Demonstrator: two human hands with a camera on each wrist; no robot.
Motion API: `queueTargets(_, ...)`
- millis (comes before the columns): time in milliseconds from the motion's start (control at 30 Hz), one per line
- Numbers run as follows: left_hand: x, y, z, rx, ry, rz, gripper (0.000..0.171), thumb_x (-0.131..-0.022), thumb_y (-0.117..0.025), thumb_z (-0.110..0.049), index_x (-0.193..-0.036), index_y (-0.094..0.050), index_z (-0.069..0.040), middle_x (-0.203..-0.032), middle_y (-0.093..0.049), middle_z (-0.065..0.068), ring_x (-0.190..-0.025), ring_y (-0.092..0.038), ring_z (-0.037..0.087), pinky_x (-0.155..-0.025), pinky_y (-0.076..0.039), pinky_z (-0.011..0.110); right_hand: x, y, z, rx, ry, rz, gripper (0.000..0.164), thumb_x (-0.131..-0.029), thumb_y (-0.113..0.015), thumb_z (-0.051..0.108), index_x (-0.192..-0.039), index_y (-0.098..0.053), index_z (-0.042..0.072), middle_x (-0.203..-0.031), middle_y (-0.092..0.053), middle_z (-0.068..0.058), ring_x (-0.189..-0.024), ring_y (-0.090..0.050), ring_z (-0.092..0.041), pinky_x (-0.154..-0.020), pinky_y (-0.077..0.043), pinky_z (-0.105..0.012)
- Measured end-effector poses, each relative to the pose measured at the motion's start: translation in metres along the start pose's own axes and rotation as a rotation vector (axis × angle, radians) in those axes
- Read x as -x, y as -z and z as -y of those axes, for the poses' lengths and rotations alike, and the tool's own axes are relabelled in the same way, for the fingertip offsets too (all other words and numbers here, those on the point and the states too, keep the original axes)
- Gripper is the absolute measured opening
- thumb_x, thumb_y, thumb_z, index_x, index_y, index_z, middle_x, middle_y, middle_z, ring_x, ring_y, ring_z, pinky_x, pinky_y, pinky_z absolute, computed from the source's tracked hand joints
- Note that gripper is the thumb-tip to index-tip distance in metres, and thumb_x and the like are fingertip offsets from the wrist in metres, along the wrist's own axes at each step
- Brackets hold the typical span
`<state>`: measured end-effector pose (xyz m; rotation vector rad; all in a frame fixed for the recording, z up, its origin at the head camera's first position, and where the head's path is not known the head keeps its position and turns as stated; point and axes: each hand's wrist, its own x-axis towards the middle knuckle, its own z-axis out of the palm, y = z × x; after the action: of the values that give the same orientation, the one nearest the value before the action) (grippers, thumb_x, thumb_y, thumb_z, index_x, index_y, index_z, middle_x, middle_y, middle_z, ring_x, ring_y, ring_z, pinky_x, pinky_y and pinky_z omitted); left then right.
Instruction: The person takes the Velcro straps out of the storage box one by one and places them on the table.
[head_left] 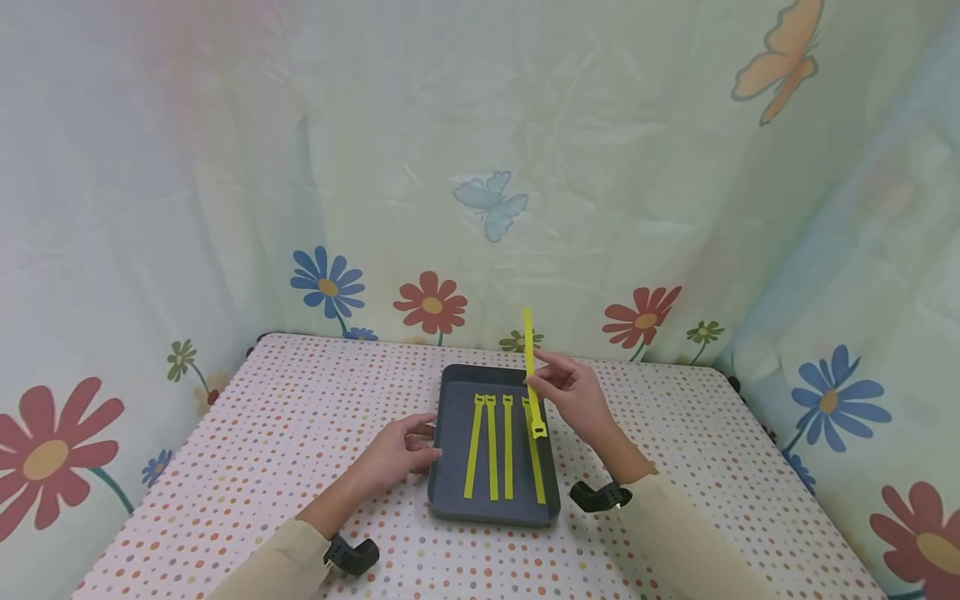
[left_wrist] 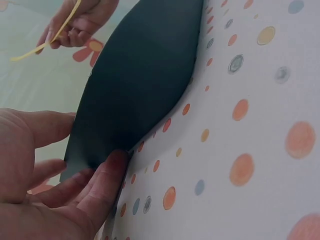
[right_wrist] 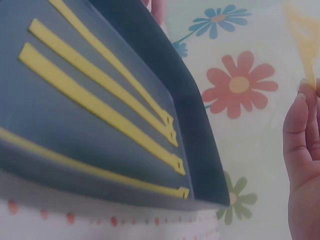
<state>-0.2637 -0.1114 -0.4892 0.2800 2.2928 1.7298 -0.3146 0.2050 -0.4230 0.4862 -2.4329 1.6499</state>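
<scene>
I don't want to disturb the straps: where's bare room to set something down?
Bare table lies between the left hand and the left edge, and between the right hand and the right edge. The tray is crowded: four straps inside, a fifth held above.

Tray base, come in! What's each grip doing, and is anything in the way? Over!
Right grip pinching yellow strap, raised near the tray. Left grip holding tray's left edge. Four more straps lying inside. Nothing visibly in the way.
</scene>
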Motion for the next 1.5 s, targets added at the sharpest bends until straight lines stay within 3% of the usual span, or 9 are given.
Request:
queueTargets(200,0.001,0.000,-0.003,-0.007,0.002,-0.003,0.068,-0.095,-0.073,-0.014,-0.155,-0.043,-0.007,-0.145,-0.057,0.021,-0.103,-0.071,0.018,-0.080,-0.063,0.032,0.009,0.010,-0.012,-0.005,-0.055,-0.052,0.054,-0.095,-0.076,0.022,-0.146,-0.058,0.012,-0.101,-0.075,-0.011,-0.077,-0.072,-0.009,-0.078,-0.064,-0.035)
queueTargets(500,0.000,-0.001,-0.004,-0.039,-0.002,-0.005,0.068,-0.094,-0.074,-0.014,-0.155,-0.043,-0.006,-0.144,-0.057,0.021,-0.104,-0.071,0.019,-0.079,-0.063,0.031,0.027,0.027,-0.032,0.030,-0.154,-0.088,0.056,-0.095,-0.075,0.026,-0.147,-0.057,0.014,-0.102,-0.075,-0.009,-0.079,-0.073,-0.010,-0.077,-0.064,-0.034)
queueTargets(767,0.000,-0.001,-0.002,-0.038,0.005,-0.009,0.070,-0.094,-0.074,-0.014,-0.156,-0.042,-0.006,-0.144,-0.057,0.020,-0.104,-0.071,0.018,-0.078,-0.062,0.031,0.050,0.036,-0.054,0.025,-0.263,-0.100,0.058,-0.095,-0.076,0.024,-0.148,-0.055,0.014,-0.109,-0.074,-0.014,-0.084,-0.075,-0.009,-0.076,-0.064,-0.030)
queueTargets(1067,0.001,-0.002,-0.001,-0.028,0.012,-0.011,0.069,-0.094,-0.074,-0.013,-0.156,-0.043,-0.007,-0.144,-0.057,0.020,-0.102,-0.071,0.016,-0.077,-0.062,0.031,0.063,0.044,-0.070,0.162,-0.364,-0.078,0.058,-0.095,-0.075,0.026,-0.148,-0.056,0.014,-0.106,-0.077,-0.010,-0.082,-0.072,-0.012,-0.071,-0.061,-0.023)
queueTargets(1500,0.000,-0.001,0.000,-0.021,-0.002,0.003,0.069,-0.095,-0.074,-0.015,-0.156,-0.042,-0.008,-0.145,-0.057,0.021,-0.103,-0.071,0.018,-0.078,-0.063,0.032,0.068,0.043,-0.073,0.128,-0.438,-0.013,0.054,-0.093,-0.076,0.014,-0.143,-0.058,0.001,-0.099,-0.079,-0.012,-0.073,-0.073,-0.015,-0.063,-0.061,-0.028)
